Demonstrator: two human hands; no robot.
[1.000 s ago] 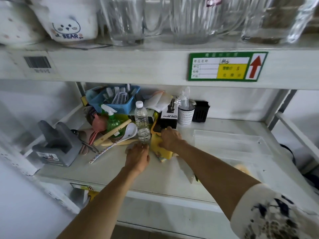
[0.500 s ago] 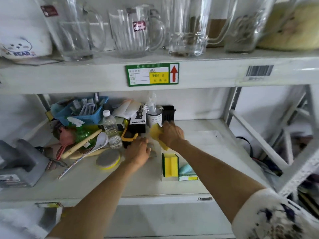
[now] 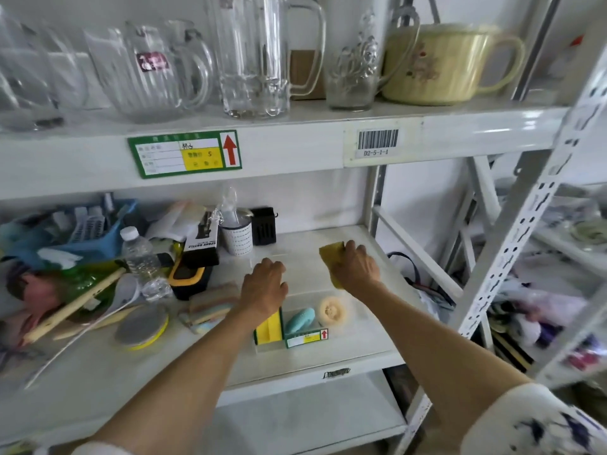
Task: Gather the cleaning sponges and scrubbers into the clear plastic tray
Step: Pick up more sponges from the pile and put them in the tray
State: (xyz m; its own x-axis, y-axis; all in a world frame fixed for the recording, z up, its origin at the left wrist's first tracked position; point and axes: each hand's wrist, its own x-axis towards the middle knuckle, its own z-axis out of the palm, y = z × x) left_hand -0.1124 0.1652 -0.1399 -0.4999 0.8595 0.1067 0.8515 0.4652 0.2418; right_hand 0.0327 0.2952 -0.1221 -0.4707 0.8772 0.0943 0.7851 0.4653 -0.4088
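I'm holding a yellow sponge (image 3: 331,254) in my right hand (image 3: 356,267), fingers clamped over its top, w/ one corner poking out toward the back wall and the lower edge showing under my palm. I'm keeping it up over the back half of the tray (image 3: 358,318) so it can drop straight in w/o knocking what's already there.

My left hand (image 3: 264,285) is lying palm down at the tray's left edge, fingers curled. Can't tell if it's gripping anything or just bracing; I'd guess it's steadying the tray so it isn't sliding on the shelf (image 3: 328,359).

Already in the tray, front part: a yellow-green sponge (image 3: 267,330) standing on edge at the left, a teal scrubber (image 3: 299,320) beside it, a round beige loofah (image 3: 332,310) on the right. A green label (image 3: 307,338) is sitting on the tray's front wall.

Not gathered yet: a round grey-yellow pad (image 3: 141,326) lying flat well left of the tray, and a stack of flat sponges (image 3: 210,307) just left of my left hand, blurred, pinkish and teal layers. Rest of the left side is clutter: water bottle (image 3: 139,254), blue basket (image 3: 88,231), wooden stick (image 3: 74,305).

Next, prob release the yellow one into the empty back area, then go for the stack since it's closest.
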